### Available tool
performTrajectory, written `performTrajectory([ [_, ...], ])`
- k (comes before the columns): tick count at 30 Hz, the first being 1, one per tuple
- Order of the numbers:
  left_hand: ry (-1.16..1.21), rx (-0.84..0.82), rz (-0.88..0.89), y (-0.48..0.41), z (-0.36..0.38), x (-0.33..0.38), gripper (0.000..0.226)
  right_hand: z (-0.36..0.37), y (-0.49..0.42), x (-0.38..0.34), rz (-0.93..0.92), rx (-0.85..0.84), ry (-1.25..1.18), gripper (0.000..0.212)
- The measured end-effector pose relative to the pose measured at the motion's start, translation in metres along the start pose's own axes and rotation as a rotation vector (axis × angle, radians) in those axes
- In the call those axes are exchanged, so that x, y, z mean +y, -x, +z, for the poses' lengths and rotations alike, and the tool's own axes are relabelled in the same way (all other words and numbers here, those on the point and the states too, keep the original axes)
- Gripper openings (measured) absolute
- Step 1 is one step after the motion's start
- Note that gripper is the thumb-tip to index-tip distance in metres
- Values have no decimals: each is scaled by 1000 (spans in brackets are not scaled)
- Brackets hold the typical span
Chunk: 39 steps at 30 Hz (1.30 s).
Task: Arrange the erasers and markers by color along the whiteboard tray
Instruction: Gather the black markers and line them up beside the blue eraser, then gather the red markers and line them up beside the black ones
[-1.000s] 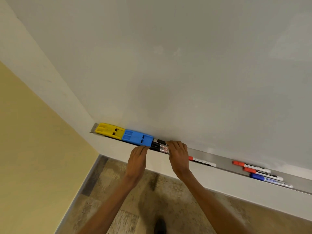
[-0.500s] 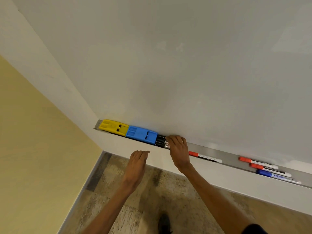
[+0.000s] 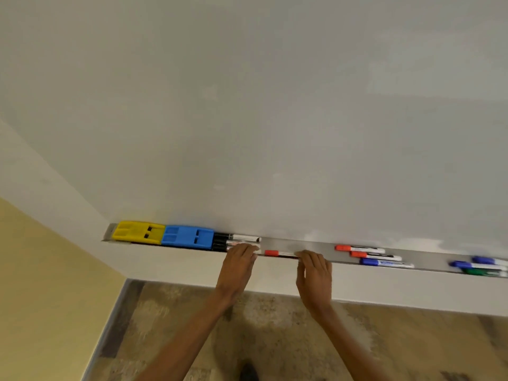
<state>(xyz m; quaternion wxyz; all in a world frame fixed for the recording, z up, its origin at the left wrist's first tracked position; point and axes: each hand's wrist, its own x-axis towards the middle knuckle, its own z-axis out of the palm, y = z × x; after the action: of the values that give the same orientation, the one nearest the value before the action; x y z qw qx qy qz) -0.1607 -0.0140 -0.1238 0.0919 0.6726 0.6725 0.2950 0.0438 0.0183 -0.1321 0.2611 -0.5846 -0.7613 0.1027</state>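
A yellow eraser (image 3: 137, 232) and a blue eraser (image 3: 188, 237) lie end to end at the left end of the metal tray (image 3: 308, 245). A bundle of black markers (image 3: 236, 238) lies right of the blue eraser. My left hand (image 3: 237, 264) rests its fingertips on the bundle's white ends without gripping. A red-capped marker (image 3: 277, 253) lies at the tray's front edge, and my right hand (image 3: 314, 273) pinches its right end. Farther right lie two red markers (image 3: 357, 248), a blue marker (image 3: 384, 262), then two more blue markers (image 3: 472, 265) and a green marker (image 3: 483, 272).
The whiteboard (image 3: 275, 119) rises behind the tray. A white ledge (image 3: 178, 266) runs below the tray's front edge. A yellow wall (image 3: 41, 298) stands at the left and a patterned floor (image 3: 275, 325) lies below, with a shoe tip (image 3: 248, 371).
My right hand left the black markers and moved right to the red marker's end. My left hand rose from below the ledge onto the black markers' ends. The view shifted right.
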Motion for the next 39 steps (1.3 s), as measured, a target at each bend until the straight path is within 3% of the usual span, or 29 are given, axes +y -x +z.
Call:
performTrajectory([
  [6,-41,-165,165,-38,41,49,23,-40,47,59,171,38,66,25],
  [12,-106,-286,179,-48,68,65,31,-51,74,87,247,44,88,20],
  [16,-117,-314,194,-47,76,69,23,-54,76,95,287,55,91,19],
  [32,-30,-285,98,-37,62,107,18,-100,-6,152,147,-3,106,16],
  [39,-34,-263,44,-20,67,133,23,-119,-39,205,101,-170,185,26],
])
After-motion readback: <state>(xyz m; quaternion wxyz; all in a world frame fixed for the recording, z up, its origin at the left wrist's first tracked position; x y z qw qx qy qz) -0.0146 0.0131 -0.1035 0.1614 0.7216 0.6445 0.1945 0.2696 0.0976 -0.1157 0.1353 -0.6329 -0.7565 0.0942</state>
